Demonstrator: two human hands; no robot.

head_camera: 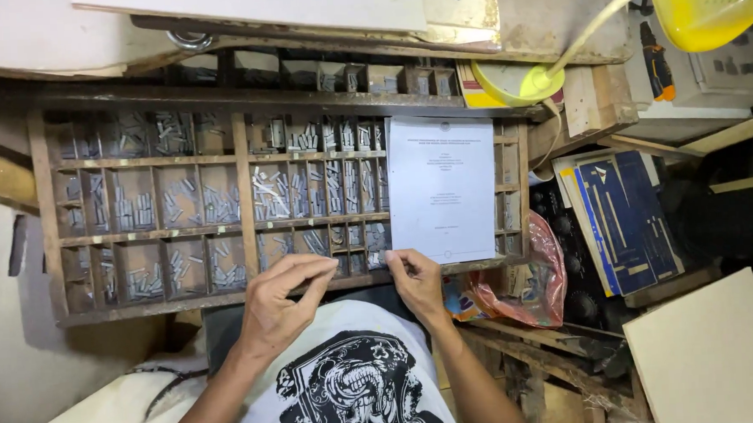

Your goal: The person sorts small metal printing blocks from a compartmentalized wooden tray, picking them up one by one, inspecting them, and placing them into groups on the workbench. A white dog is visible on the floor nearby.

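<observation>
The left hand [279,304] is held over the front rail of the wooden type case [48,243], its fingers curled together with thumb and fingertips nearly pinched; whether anything small is held cannot be told. The right hand [415,282] is seen loosely closed at the lower edge of the white printed sheet [441,187], laid across the case's right compartments. A blue flat package [626,217] and a red plastic bag [540,285] are seen to the right.
</observation>
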